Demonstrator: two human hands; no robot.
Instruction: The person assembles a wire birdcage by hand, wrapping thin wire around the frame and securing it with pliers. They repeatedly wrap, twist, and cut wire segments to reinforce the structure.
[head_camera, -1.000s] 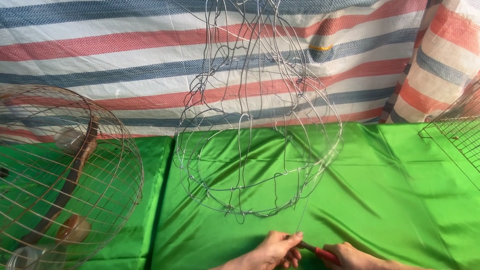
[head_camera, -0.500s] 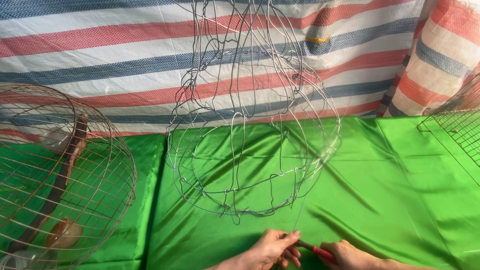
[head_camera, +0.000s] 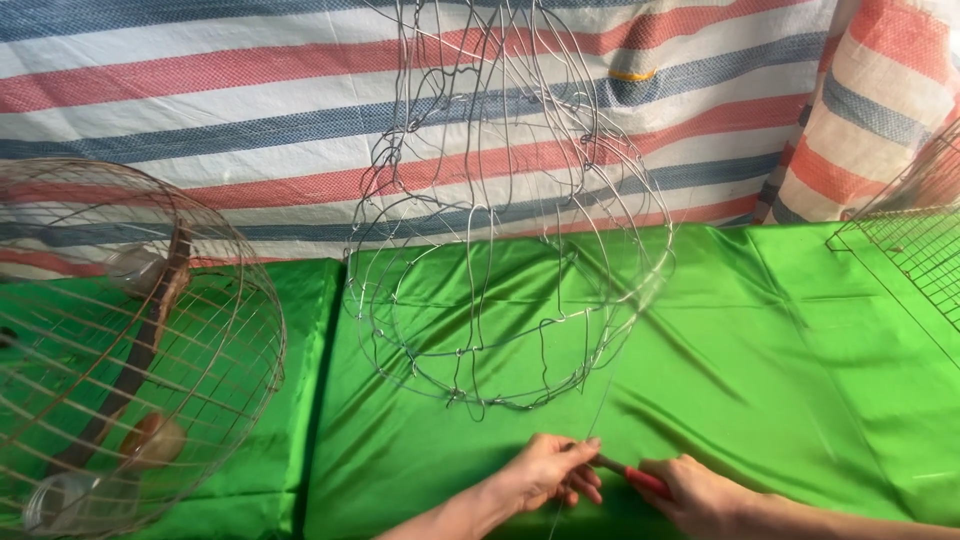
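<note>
Low down, left hand (head_camera: 548, 472) pinching thin wire (head_camera: 598, 410), right hand (head_camera: 700, 492) closed round red-handled tool (head_camera: 632, 476), below wire frame (head_camera: 500, 230).

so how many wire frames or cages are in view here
3: a round copper-coloured wire cage at left, a silver bent-wire frame standing mid-cloth beyond both hands, and a wire grid cut off at the right edge; more may be hidden.

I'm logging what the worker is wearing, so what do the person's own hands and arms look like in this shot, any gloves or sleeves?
Both are bare. The left hand has no glove, and its forearm runs to the bottom edge with no sleeve, watch or band showing. The right hand is also ungloved, its forearm uncovered as far as the frame shows. No rings can be made out. Anything worn above the forearms is out of view.
</note>
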